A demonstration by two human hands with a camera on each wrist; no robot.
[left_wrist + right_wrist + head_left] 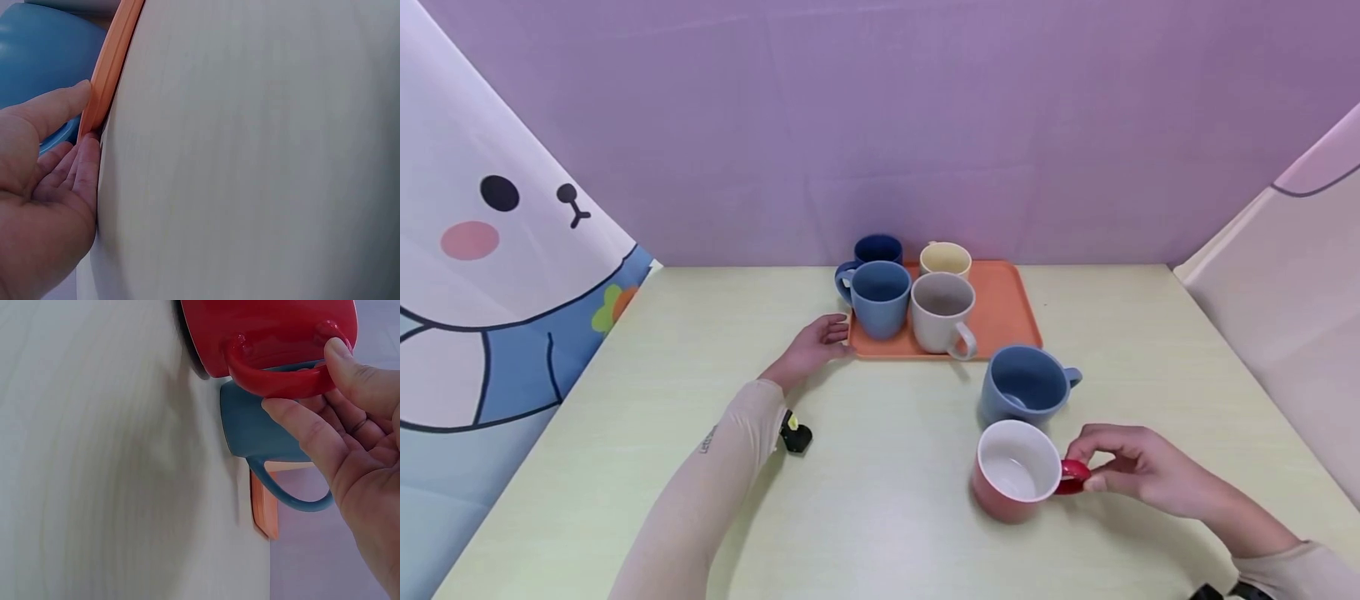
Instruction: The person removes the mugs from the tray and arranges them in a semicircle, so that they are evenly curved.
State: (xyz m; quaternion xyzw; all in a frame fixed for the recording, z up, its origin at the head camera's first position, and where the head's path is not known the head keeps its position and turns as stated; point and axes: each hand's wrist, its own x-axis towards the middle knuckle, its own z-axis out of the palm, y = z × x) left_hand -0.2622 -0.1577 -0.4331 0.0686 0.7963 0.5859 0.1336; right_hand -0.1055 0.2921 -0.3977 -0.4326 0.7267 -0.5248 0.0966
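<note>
Right hand (pixel 1138 468) pinching red mug (pixel 1017 472), mouth up, handle (pixel 275 382) rightward, axis upright

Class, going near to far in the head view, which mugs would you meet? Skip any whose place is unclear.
Red mug, blue mug just behind it, light grey mug, pale yellow mug.

Left hand (pixel 47 169) against an orange tray (pixel 107 84) (blue mug (pixel 44 56) beyond its rim)
</note>
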